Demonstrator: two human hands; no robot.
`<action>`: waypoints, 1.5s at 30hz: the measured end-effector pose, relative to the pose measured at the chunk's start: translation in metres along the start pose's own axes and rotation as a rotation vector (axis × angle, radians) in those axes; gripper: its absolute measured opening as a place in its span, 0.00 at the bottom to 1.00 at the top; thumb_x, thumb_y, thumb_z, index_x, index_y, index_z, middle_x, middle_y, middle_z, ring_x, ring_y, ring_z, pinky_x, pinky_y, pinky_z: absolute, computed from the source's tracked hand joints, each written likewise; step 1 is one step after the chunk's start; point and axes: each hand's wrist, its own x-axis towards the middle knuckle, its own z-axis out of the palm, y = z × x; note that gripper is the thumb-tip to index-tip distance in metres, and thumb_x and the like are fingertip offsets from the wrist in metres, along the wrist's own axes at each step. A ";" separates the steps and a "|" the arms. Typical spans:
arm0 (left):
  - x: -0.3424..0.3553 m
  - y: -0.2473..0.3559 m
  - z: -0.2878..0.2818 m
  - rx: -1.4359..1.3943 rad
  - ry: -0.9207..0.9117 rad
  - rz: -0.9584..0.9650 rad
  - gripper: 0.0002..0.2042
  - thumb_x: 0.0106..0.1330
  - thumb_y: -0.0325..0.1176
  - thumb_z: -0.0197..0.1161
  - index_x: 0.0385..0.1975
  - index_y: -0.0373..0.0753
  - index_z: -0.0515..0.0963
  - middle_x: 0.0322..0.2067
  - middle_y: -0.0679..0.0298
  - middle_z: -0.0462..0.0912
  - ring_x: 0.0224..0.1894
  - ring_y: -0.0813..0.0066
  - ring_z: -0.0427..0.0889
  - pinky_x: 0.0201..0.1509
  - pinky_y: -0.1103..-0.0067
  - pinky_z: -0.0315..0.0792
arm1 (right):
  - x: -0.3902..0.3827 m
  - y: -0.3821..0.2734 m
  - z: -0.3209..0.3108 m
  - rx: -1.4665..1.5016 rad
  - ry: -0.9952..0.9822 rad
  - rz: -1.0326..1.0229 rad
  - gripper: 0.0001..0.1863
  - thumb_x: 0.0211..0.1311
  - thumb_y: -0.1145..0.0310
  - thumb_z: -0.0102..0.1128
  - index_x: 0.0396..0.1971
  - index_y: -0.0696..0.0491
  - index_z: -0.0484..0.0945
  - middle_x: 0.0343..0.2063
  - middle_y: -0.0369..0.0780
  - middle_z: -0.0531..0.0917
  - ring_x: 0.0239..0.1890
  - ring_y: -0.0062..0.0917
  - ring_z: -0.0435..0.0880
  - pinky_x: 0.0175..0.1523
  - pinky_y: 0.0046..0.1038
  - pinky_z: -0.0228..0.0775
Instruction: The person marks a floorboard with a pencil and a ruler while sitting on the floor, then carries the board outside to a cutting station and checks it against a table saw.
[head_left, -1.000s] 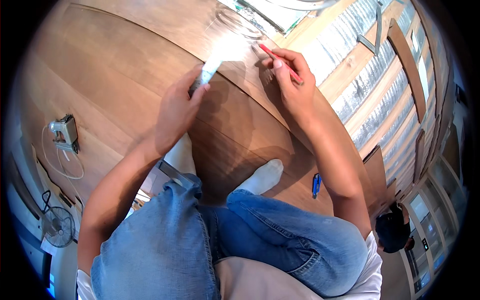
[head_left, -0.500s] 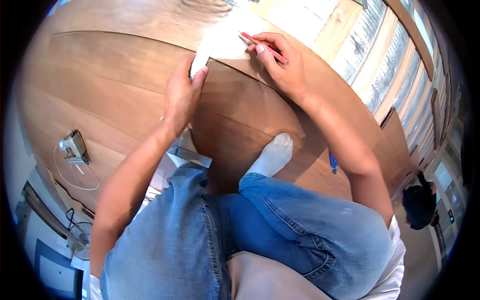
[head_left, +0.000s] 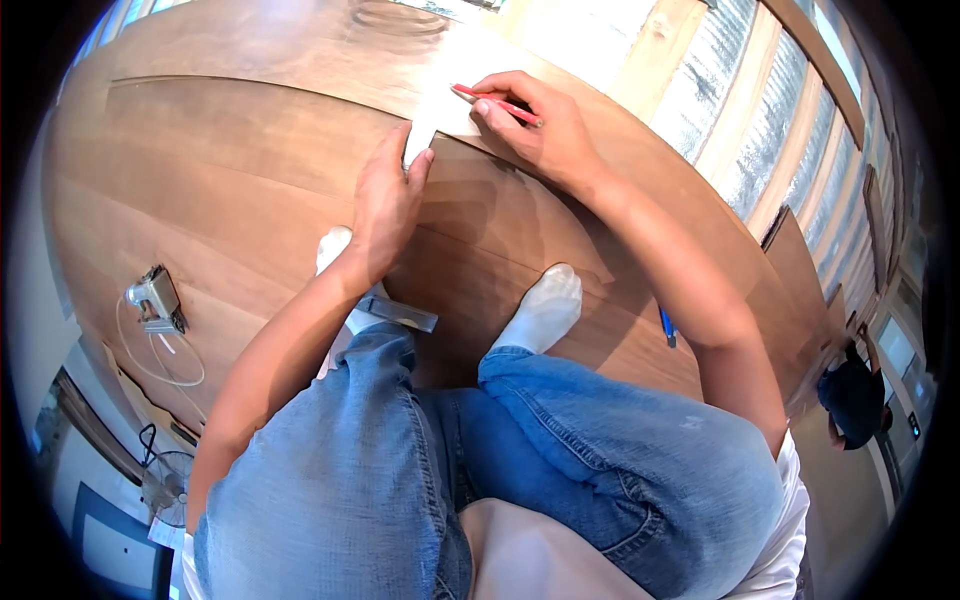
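Note:
My left hand [head_left: 388, 195] pinches a narrow white strip [head_left: 421, 138] between thumb and fingers. The strip's far end fades into bright glare on the brown wooden boards [head_left: 250, 180]. In my right hand [head_left: 548, 132] is a red pencil [head_left: 508, 105], gripped between thumb and fingers. The pencil's tip points left, close over the brightly lit board and just beyond the strip; whether it touches cannot be made out. A dark seam between boards [head_left: 475, 147] runs beneath both hands.
My feet in white socks [head_left: 548, 305] rest on the boards. A blue tool [head_left: 667, 327] lies by my right forearm, a corded lamp [head_left: 157, 300] at left. Silvery insulation between wooden battens [head_left: 765, 150] lies far right. Another person [head_left: 852, 400] and a fan [head_left: 166, 487] are farther off.
My right hand has moved left and slightly nearer with the pencil. My left hand has shifted right with the white strip, so the two hands are closer together.

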 end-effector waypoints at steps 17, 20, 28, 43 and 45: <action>0.000 -0.009 0.005 0.057 0.042 0.073 0.19 0.71 0.33 0.64 0.59 0.36 0.76 0.43 0.47 0.85 0.42 0.53 0.84 0.48 0.66 0.76 | 0.002 0.005 0.001 -0.025 -0.036 0.043 0.11 0.68 0.64 0.64 0.47 0.51 0.84 0.39 0.39 0.88 0.41 0.29 0.86 0.48 0.28 0.77; 0.000 -0.012 0.006 0.054 0.046 0.069 0.19 0.71 0.33 0.65 0.60 0.35 0.76 0.43 0.47 0.85 0.41 0.53 0.84 0.47 0.67 0.77 | 0.003 0.004 -0.001 -0.028 -0.046 0.051 0.12 0.69 0.65 0.64 0.49 0.50 0.84 0.39 0.39 0.88 0.41 0.28 0.86 0.49 0.28 0.77; -0.001 0.000 0.000 0.042 -0.021 0.023 0.19 0.72 0.28 0.62 0.60 0.27 0.74 0.53 0.42 0.81 0.56 0.45 0.81 0.60 0.65 0.75 | 0.002 0.002 -0.004 -0.040 -0.069 0.067 0.12 0.70 0.64 0.64 0.49 0.51 0.84 0.40 0.39 0.88 0.41 0.27 0.86 0.49 0.27 0.78; -0.001 -0.006 0.003 0.059 0.008 0.073 0.19 0.72 0.29 0.62 0.61 0.31 0.74 0.52 0.43 0.82 0.53 0.47 0.82 0.58 0.65 0.75 | 0.003 0.000 -0.003 -0.107 -0.069 0.028 0.11 0.68 0.64 0.64 0.47 0.49 0.84 0.40 0.38 0.87 0.42 0.30 0.85 0.48 0.29 0.78; -0.001 -0.006 0.003 0.051 0.001 0.070 0.19 0.72 0.29 0.62 0.61 0.31 0.74 0.52 0.43 0.82 0.53 0.46 0.82 0.57 0.65 0.75 | 0.003 0.003 -0.003 -0.099 -0.063 0.016 0.11 0.68 0.65 0.64 0.48 0.49 0.84 0.39 0.39 0.87 0.41 0.30 0.85 0.49 0.29 0.77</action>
